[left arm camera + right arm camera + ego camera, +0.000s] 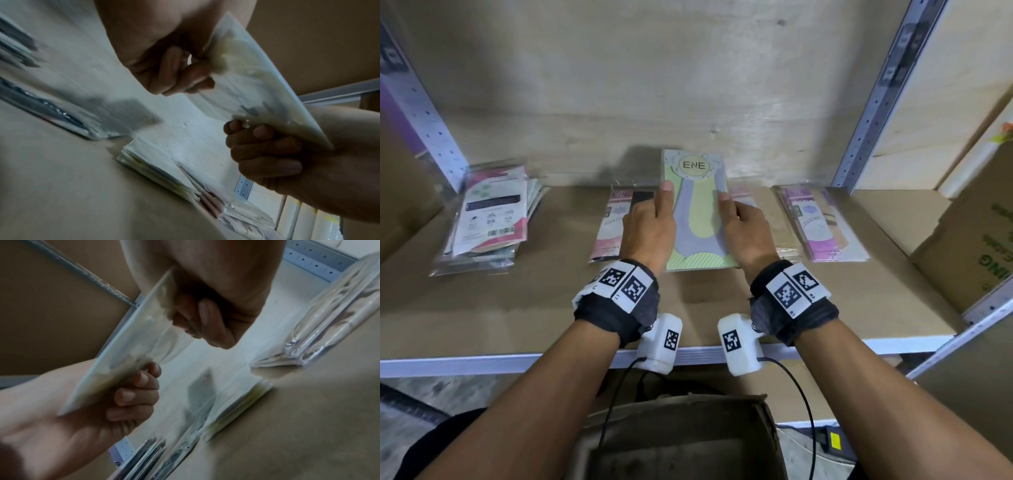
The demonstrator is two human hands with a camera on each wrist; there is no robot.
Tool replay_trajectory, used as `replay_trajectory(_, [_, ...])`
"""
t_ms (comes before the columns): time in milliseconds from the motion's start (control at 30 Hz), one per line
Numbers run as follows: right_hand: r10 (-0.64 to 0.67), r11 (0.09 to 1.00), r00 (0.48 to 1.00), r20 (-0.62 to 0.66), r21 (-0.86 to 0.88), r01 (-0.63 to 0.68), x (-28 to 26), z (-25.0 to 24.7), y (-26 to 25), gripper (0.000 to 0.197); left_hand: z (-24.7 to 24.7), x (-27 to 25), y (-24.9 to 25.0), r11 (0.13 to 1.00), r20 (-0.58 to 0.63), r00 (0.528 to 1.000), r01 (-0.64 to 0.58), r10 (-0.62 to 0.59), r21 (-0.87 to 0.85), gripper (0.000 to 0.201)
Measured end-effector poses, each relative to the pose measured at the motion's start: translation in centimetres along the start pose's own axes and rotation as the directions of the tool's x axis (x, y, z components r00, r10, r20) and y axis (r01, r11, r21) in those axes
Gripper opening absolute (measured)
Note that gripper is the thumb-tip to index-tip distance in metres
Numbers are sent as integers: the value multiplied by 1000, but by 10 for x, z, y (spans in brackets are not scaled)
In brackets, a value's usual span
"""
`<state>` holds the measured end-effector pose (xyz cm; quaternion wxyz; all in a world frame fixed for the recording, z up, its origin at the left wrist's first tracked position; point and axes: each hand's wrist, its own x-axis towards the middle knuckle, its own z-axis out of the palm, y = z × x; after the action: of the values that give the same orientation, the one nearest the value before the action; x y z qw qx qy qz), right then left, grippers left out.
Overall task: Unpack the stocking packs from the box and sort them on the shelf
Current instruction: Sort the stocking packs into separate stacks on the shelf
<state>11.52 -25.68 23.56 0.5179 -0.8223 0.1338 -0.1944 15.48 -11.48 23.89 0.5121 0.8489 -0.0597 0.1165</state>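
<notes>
A green and yellow ENE stocking pack (697,212) with a grey stocking in it is held flat above the middle of the brown shelf (517,308). My left hand (652,222) grips its left edge, thumb on top. Its right edge is gripped by my right hand (744,228) the same way. The left wrist view shows my left hand (164,68) with fingers curled under the pack (246,81). From the right wrist I see my right hand (205,318) curled on the pack (133,340). The open cardboard box (681,438) sits below the shelf edge.
On the shelf lie a mixed stack of packs (489,219) at the left, a pink pack (609,229) under my left hand, a beige pack (784,236) and a purple pack (822,222) to the right. A large carton (969,240) stands at the right end.
</notes>
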Motion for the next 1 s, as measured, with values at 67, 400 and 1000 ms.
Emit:
replay_trajectory(67, [4,1000,1000,-4,30,-3,1,0,1,46,0,-1,1,1000,34,999,4,-4,22,63])
replay_trajectory(400, [-103,994,995,18,-24,104,3,-1,0,45,-6,0,1,1000,2,1000,3,-3,28,70])
replay_trajectory(1000, [48,993,999,7,-112,-47,36,-9,1,65,-23,39,-11,975,549,831,43,86,-217,27])
